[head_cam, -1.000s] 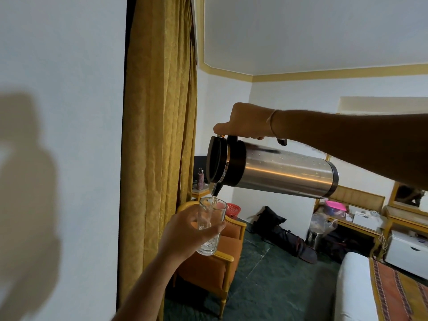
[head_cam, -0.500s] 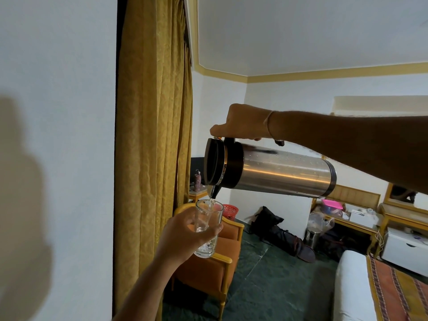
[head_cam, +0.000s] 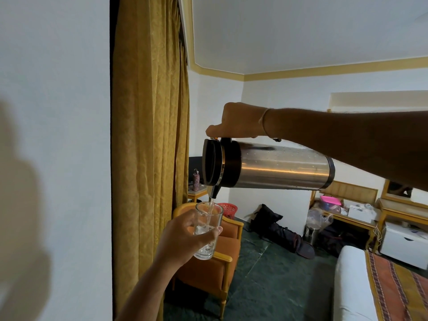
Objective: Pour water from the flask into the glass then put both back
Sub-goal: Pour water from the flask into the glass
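A steel flask (head_cam: 278, 170) with a black lid lies almost level in the air, spout to the left. My right hand (head_cam: 238, 121) grips its handle from above. A thin stream of water runs from the spout down into a clear glass (head_cam: 207, 230), which is held upright just below. My left hand (head_cam: 185, 237) wraps around the glass from the left, with the fingers across its lower half. Water stands in the lower part of the glass.
A gold curtain (head_cam: 150, 135) hangs at the left beside a white wall. Below the glass stands an orange armchair (head_cam: 215, 262). A dark bag (head_cam: 275, 228) lies on the green floor. A bed (head_cam: 379, 286) is at the lower right, a low bench (head_cam: 347, 214) behind it.
Both hands hold almost the same pose while the water keeps running. The water level in the glass has risen a little.
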Motion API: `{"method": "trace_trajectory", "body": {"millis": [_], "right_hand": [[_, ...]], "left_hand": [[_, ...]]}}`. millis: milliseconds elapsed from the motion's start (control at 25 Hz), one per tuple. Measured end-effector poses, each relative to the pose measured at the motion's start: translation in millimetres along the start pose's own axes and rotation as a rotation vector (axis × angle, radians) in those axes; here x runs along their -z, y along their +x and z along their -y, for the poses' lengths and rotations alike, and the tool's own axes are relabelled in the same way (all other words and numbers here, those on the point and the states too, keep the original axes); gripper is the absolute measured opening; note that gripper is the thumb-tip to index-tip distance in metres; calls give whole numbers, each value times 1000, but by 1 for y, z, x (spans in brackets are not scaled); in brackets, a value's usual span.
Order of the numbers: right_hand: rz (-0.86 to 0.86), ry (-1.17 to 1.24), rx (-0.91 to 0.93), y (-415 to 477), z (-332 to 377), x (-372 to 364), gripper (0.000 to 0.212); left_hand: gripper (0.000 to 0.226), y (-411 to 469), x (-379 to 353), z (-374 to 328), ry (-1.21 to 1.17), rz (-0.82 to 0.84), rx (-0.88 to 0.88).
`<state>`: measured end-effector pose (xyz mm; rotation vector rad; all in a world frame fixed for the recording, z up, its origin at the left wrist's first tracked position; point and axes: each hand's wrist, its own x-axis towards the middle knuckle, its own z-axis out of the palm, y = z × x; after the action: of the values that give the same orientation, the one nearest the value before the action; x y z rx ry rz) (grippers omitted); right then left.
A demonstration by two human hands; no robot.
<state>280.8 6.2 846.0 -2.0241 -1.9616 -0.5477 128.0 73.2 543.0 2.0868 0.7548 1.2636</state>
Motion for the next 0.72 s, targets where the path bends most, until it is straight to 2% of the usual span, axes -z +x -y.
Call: {"method": "trace_trajectory", "body": {"millis": [320,720], "right_hand": [[-9,-19,45,2,8,-3,58],[39,17,7,-5,6,-11,58]], "left_hand": [[77,1,-6,3,-25,40,11],[64,0,-1,6,-68,42,38]]}}
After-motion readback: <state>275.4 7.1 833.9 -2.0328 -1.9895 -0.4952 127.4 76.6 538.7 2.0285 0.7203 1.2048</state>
